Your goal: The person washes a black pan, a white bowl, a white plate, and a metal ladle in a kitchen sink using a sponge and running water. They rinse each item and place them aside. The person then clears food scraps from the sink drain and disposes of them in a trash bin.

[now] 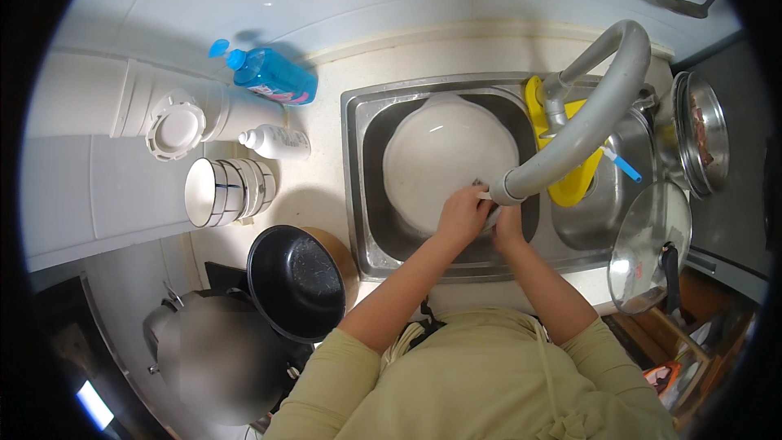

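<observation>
Both my hands are at the front right of a large round white basin (440,153), which sits in the left bowl of a stainless-steel sink (356,195). My left hand (463,215) is bent over the rim, its fingers closed around a small whitish thing (484,195) of which only a bit shows. Close beside it, my right hand (508,226) reaches up from below. Its fingers are hidden behind the grey faucet spout (568,146), whose end hangs just above both hands. Something dark and whitish lies between the hands, too covered to name.
Right of the basin are a yellow plastic piece (568,186), a blue-handled tool (623,165), steel bowls (681,134) and a glass lid (641,250). Leftward stand a black-lined pot (299,281), stacked bowls (226,192), a white bottle (278,142) and a blue pump bottle (278,76).
</observation>
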A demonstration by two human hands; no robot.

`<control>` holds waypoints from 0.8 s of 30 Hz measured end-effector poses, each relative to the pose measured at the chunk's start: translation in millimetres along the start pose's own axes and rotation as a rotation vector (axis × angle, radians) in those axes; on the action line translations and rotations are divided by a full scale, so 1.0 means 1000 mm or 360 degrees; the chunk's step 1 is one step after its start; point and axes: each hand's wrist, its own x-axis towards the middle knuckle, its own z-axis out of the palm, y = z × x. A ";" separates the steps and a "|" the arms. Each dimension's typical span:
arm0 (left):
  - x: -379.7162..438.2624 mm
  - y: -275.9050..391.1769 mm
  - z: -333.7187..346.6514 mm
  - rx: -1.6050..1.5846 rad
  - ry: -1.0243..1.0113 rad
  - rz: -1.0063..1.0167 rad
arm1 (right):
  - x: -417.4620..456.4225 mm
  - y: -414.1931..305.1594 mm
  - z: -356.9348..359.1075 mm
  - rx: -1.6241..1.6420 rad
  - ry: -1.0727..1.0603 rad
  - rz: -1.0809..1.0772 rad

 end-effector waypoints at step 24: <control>-0.008 -0.060 0.002 0.0250 -0.0401 -0.0177 | -0.022 0.026 -0.031 -0.0265 0.0357 0.0173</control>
